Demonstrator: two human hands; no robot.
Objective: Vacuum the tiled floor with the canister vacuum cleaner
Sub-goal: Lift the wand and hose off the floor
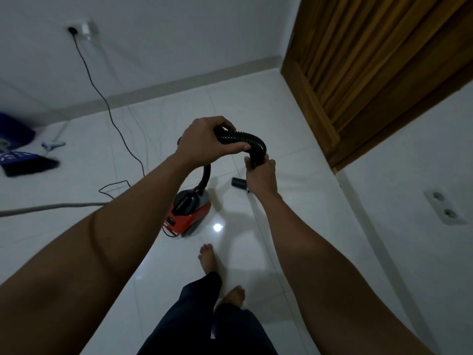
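Task's barely begun imo. The canister vacuum (189,213) sits on the tiled floor (281,124) near frame centre, at 7 o'clock from the hands. Its cord (102,98) runs up to the wall socket (73,29) at 10 o'clock, so plugging in looks done. No wand or floor head on the hose (238,139) tho. A short black piece (239,181) (prob an attachment, can't tell) lies on the tiles at 9 o'clock of the right wrist.

Left hand (204,142) is wrapped round the hose's arch, and right hand (259,172) grips the free end below it. Hose rises from the canister toward 12, bends over, and the free end points down to 6. Canister's long axis runs approx 7 to 1, hose port at the 1 end.
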